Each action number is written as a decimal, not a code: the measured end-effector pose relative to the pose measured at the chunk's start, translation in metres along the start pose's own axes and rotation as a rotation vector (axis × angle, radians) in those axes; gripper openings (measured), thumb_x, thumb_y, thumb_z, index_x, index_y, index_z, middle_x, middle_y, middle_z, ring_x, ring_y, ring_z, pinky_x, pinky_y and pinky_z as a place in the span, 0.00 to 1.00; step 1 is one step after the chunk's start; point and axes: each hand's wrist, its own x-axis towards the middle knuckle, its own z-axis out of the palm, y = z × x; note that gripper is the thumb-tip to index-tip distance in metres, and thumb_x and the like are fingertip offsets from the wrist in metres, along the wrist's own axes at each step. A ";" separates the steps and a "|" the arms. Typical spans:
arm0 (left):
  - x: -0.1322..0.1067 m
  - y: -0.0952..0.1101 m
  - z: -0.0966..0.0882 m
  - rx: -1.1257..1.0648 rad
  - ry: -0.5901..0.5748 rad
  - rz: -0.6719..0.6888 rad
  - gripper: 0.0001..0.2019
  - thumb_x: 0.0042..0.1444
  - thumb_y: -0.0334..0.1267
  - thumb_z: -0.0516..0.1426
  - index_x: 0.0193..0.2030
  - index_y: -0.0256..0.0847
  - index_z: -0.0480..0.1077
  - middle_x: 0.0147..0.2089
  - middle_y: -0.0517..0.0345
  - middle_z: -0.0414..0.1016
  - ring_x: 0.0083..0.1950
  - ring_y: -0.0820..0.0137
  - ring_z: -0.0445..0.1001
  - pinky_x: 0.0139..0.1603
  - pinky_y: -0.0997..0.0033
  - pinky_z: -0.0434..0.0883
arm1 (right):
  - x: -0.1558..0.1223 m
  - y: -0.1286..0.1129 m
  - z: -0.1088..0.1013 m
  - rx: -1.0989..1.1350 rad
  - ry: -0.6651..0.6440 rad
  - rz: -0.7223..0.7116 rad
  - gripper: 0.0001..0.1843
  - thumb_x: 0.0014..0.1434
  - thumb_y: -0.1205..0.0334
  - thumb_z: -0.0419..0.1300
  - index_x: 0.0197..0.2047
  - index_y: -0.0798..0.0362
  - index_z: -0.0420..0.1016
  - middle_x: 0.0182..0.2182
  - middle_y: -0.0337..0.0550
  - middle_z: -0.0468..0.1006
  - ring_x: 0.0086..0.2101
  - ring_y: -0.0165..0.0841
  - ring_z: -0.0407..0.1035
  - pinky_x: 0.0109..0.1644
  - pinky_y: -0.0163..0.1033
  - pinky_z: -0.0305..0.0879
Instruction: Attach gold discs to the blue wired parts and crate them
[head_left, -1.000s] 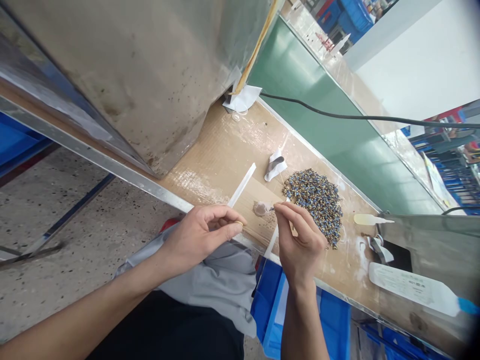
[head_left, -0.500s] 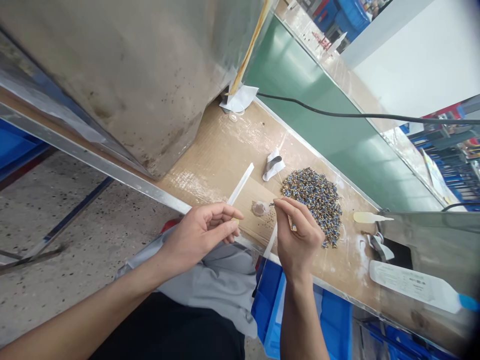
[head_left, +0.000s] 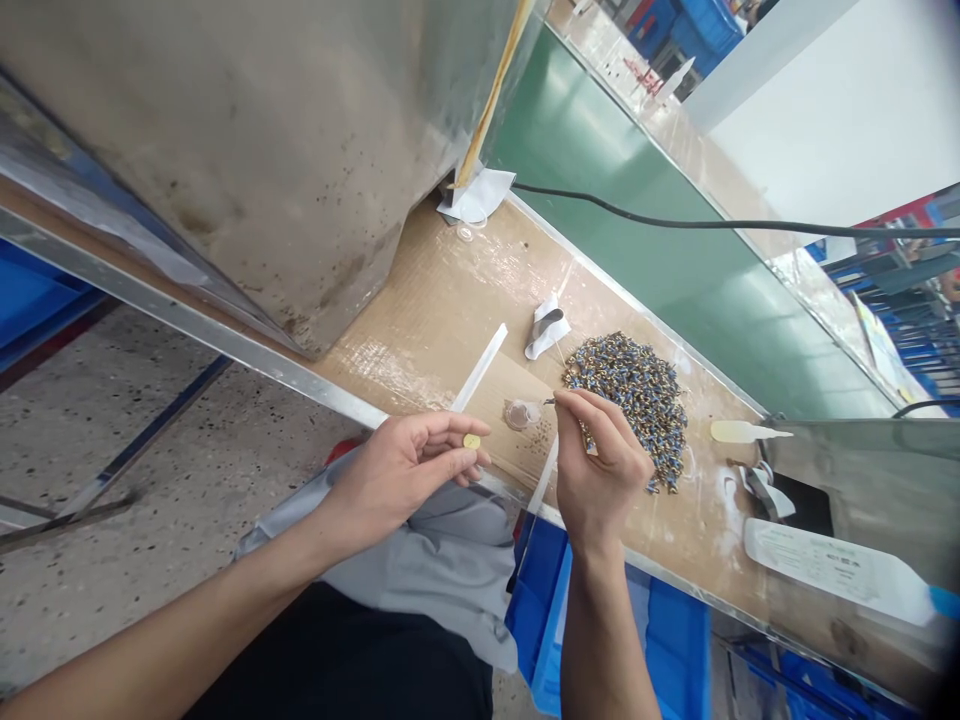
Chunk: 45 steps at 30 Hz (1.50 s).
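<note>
Between the thumb and fingers of my left hand (head_left: 420,458) is a small round yellow piece (head_left: 471,441), its face turned up. My right hand (head_left: 600,450) pinches a tiny dark part (head_left: 550,402) at its fingertips, too small to name. That hand hovers by the near side of a heap of small blue and brass-coloured metal parts (head_left: 634,400). A small clear round dish or blob (head_left: 520,414) sits on the cardboard sheet (head_left: 491,400) between my hands, with tiny specks scattered beside it.
A folded grey-and-white scrap (head_left: 547,327) lies behind the heap. On the right are a yellowish dropper bottle (head_left: 746,431) and a large white bottle (head_left: 836,570). A metal housing (head_left: 247,150) rises at left; a black cable (head_left: 645,212) crosses the green panel (head_left: 600,170). Blue bins (head_left: 675,640) stand below.
My left fingers have turned slightly, so the yellow piece shows more fully. The right hand keeps its pinch and has barely moved. The view has shifted a little.
</note>
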 end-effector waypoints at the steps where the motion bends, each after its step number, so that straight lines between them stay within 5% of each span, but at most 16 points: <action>1: -0.001 0.000 0.001 0.005 0.000 0.002 0.15 0.72 0.40 0.68 0.62 0.40 0.82 0.48 0.53 0.92 0.46 0.66 0.89 0.50 0.68 0.85 | 0.000 -0.001 -0.002 0.000 0.025 0.002 0.09 0.76 0.66 0.67 0.50 0.46 0.91 0.47 0.43 0.90 0.48 0.38 0.85 0.57 0.46 0.82; 6: -0.006 -0.001 0.010 -0.027 -0.009 0.008 0.15 0.72 0.39 0.68 0.63 0.42 0.82 0.49 0.53 0.93 0.47 0.67 0.90 0.53 0.68 0.86 | -0.012 -0.023 -0.018 0.120 0.086 0.084 0.10 0.71 0.69 0.72 0.50 0.44 0.91 0.48 0.42 0.90 0.48 0.39 0.86 0.56 0.46 0.83; 13: -0.012 0.007 0.024 -0.040 -0.041 0.013 0.14 0.72 0.41 0.69 0.61 0.46 0.84 0.54 0.54 0.92 0.54 0.62 0.92 0.56 0.67 0.88 | -0.042 -0.056 -0.022 0.319 -0.036 0.144 0.14 0.71 0.73 0.71 0.51 0.44 0.89 0.49 0.42 0.90 0.50 0.37 0.86 0.56 0.43 0.84; 18: -0.013 0.014 0.029 0.063 -0.014 0.094 0.13 0.71 0.42 0.69 0.60 0.45 0.85 0.55 0.52 0.93 0.54 0.59 0.92 0.58 0.62 0.89 | -0.049 -0.059 -0.016 0.358 -0.030 0.191 0.14 0.71 0.73 0.70 0.52 0.45 0.89 0.50 0.43 0.90 0.51 0.38 0.86 0.56 0.44 0.86; 38: -0.020 0.021 0.034 0.253 0.071 0.176 0.11 0.71 0.38 0.67 0.57 0.47 0.87 0.50 0.59 0.94 0.50 0.62 0.93 0.49 0.70 0.88 | -0.048 -0.061 -0.018 0.337 -0.062 0.151 0.14 0.71 0.74 0.71 0.52 0.45 0.90 0.50 0.43 0.90 0.51 0.38 0.87 0.57 0.44 0.86; 45: -0.021 0.017 0.032 0.371 0.070 0.218 0.12 0.74 0.41 0.66 0.60 0.49 0.85 0.56 0.60 0.93 0.53 0.62 0.92 0.57 0.66 0.87 | -0.050 -0.061 -0.020 0.280 -0.066 0.084 0.16 0.71 0.75 0.70 0.54 0.45 0.90 0.51 0.42 0.90 0.51 0.38 0.87 0.58 0.44 0.86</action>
